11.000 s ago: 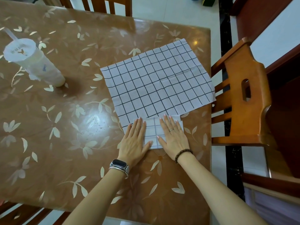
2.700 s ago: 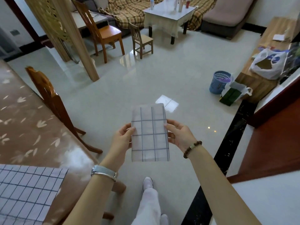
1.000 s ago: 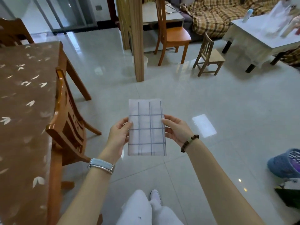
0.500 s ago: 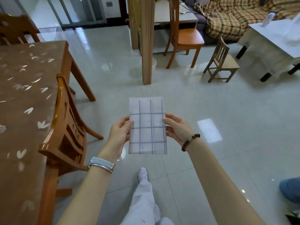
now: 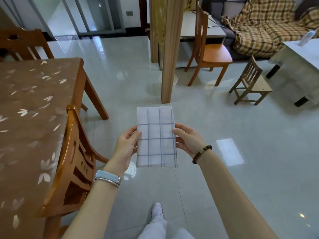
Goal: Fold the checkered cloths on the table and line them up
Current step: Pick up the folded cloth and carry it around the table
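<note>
A folded white checkered cloth (image 5: 156, 137) hangs upright in the air over the tiled floor, a narrow rectangle with dark grid lines. My left hand (image 5: 126, 146) grips its left edge and my right hand (image 5: 189, 139) grips its right edge, both at mid-height. The brown leaf-patterned table (image 5: 29, 107) lies to the left, apart from the cloth. No other checkered cloth shows in this view.
A wooden chair (image 5: 72, 166) stands against the table's right side, close to my left arm. A wooden pillar (image 5: 168, 49) rises ahead, with another chair (image 5: 208, 50), a small stool (image 5: 250, 85), a plaid-covered sofa (image 5: 265, 26) and a white low table (image 5: 300, 66) beyond. My foot (image 5: 156, 210) is on the floor.
Both hands have kept the same hold on the folded cloth. The view has swung slightly, so the table and chair now fill more of the left side.
</note>
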The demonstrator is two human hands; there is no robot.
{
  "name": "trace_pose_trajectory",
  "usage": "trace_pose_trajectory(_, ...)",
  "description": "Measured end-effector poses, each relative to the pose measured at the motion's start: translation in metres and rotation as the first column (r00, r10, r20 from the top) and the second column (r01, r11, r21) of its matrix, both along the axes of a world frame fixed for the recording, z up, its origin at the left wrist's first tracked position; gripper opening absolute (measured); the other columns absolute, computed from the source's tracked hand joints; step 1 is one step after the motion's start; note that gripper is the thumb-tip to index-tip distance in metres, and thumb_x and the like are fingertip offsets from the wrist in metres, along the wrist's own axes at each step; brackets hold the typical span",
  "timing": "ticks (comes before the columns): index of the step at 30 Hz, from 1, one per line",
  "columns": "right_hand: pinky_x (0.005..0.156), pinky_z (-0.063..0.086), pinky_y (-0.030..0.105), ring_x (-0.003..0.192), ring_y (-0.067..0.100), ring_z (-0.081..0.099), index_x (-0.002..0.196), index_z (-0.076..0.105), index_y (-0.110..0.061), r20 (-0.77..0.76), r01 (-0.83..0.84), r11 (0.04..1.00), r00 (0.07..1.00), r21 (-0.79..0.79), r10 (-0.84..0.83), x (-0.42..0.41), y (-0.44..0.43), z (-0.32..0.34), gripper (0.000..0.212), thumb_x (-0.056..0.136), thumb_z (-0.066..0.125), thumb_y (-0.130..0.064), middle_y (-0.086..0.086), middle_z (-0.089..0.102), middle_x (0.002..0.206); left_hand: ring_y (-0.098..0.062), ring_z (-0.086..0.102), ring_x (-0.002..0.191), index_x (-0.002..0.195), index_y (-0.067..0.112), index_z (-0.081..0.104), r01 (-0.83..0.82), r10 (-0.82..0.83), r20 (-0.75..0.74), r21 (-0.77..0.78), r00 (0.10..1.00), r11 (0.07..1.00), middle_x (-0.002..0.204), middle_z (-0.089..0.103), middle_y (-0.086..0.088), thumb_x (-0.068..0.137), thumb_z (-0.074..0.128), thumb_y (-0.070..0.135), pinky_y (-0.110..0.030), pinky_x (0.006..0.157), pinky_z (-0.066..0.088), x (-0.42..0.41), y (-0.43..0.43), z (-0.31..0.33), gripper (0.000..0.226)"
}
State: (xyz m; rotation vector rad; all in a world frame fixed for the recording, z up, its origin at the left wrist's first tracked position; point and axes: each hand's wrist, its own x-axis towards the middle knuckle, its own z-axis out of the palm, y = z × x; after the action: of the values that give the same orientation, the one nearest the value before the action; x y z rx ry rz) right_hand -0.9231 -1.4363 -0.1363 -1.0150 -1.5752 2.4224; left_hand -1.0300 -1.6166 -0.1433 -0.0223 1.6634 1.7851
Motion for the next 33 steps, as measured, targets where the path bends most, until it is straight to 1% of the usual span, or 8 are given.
trace_pose_trajectory(2, 0.074, 0.059, 0.031, 0.081, 0.023, 0.064, 0.12, 0.061, -0.008, -0.011, -0.016, 1.0, 1.0, 0.012, 0.017, -0.017, 0.006, 0.002, 0.026, 0.094, 0.058, -0.011, 0.012, 0.067, 0.105, -0.019, 0.068, 0.086, 0.12, 0.02, 0.064, -0.009, 0.009, -0.009, -0.003, 1.0, 1.0, 0.103, 0.073, -0.003, 0.1, 0.054, 0.021, -0.031, 0.072, 0.055, -0.014, 0.005, 0.003, 0.022)
trace_pose_trajectory(5, 0.073, 0.06, 0.03, 0.077, 0.019, 0.066, 0.12, 0.061, -0.008, -0.022, -0.041, 0.999, 0.999, 0.011, 0.041, -0.038, 0.013, 0.003, 0.025, 0.095, 0.056, -0.011, 0.01, 0.069, 0.103, -0.018, 0.068, 0.084, 0.116, 0.021, 0.065, -0.025, 0.025, -0.016, -0.013, 1.0, 1.0, 0.095, 0.074, 0.001, 0.101, 0.053, 0.022, -0.03, 0.071, 0.054, -0.031, 0.01, 0.005, 0.019)
trace_pose_trajectory(8, 0.072, 0.059, 0.028, 0.075, 0.018, 0.066, 0.116, 0.062, -0.01, -0.032, -0.057, 0.998, 0.998, -0.002, 0.057, -0.058, 0.021, 0.003, 0.022, 0.096, 0.054, -0.01, 0.008, 0.07, 0.099, -0.018, 0.068, 0.087, 0.112, 0.024, 0.065, -0.029, 0.028, -0.021, -0.019, 0.999, 0.999, 0.098, 0.074, 0.0, 0.101, 0.051, 0.023, -0.032, 0.075, 0.055, -0.047, 0.014, 0.008, 0.018)
trace_pose_trajectory(13, 0.07, 0.06, 0.029, 0.078, 0.021, 0.067, 0.121, 0.06, -0.006, -0.024, -0.094, 0.995, 0.995, -0.014, 0.094, -0.093, 0.037, -0.003, 0.026, 0.096, 0.054, -0.01, 0.011, 0.07, 0.103, -0.018, 0.066, 0.088, 0.113, 0.023, 0.064, -0.069, 0.068, -0.025, -0.043, 0.997, 0.997, 0.1, 0.071, -0.001, 0.102, 0.049, 0.023, -0.029, 0.07, 0.053, -0.072, 0.027, 0.007, 0.018)
trace_pose_trajectory(19, 0.073, 0.06, 0.031, 0.08, 0.023, 0.066, 0.121, 0.06, -0.005, -0.024, -0.156, 0.987, 0.988, -0.034, 0.156, -0.139, 0.069, -0.009, 0.026, 0.096, 0.054, -0.009, 0.012, 0.07, 0.104, -0.024, 0.066, 0.095, 0.119, 0.019, 0.063, -0.136, 0.135, -0.015, -0.055, 0.991, 0.989, 0.108, 0.071, -0.007, 0.101, 0.051, 0.023, -0.038, 0.083, 0.054, -0.106, 0.054, 0.004, 0.022)
trace_pose_trajectory(23, 0.074, 0.06, 0.031, 0.085, 0.024, 0.065, 0.119, 0.061, -0.006, -0.018, -0.199, 0.98, 0.98, -0.02, 0.199, -0.174, 0.102, -0.009, 0.025, 0.096, 0.053, -0.011, 0.013, 0.068, 0.107, -0.021, 0.066, 0.089, 0.111, 0.022, 0.065, -0.185, 0.185, -0.013, -0.04, 0.983, 0.982, 0.101, 0.071, -0.004, 0.101, 0.051, 0.02, -0.034, 0.077, 0.054, -0.132, 0.086, 0.004, 0.017)
trace_pose_trajectory(28, 0.065, 0.058, 0.026, 0.076, 0.018, 0.068, 0.113, 0.063, -0.01, -0.013, -0.233, 0.972, 0.973, -0.028, 0.232, -0.215, 0.143, -0.006, 0.02, 0.096, 0.053, -0.01, 0.008, 0.071, 0.098, -0.02, 0.067, 0.088, 0.102, 0.026, 0.064, -0.23, 0.23, 0.002, -0.046, 0.973, 0.972, 0.098, 0.072, -0.001, 0.102, 0.051, 0.018, -0.036, 0.081, 0.055, -0.167, 0.127, 0.007, 0.016)
trace_pose_trajectory(33, 0.071, 0.059, 0.028, 0.079, 0.019, 0.067, 0.121, 0.06, -0.007, -0.016, -0.266, 0.964, 0.964, -0.015, 0.266, -0.25, 0.178, -0.004, 0.025, 0.097, 0.052, -0.009, 0.01, 0.07, 0.104, -0.017, 0.067, 0.086, 0.108, 0.024, 0.065, -0.27, 0.27, -0.001, -0.036, 0.963, 0.962, 0.098, 0.073, 0.0, 0.101, 0.053, 0.019, -0.029, 0.072, 0.055, -0.194, 0.16, 0.008, 0.015)
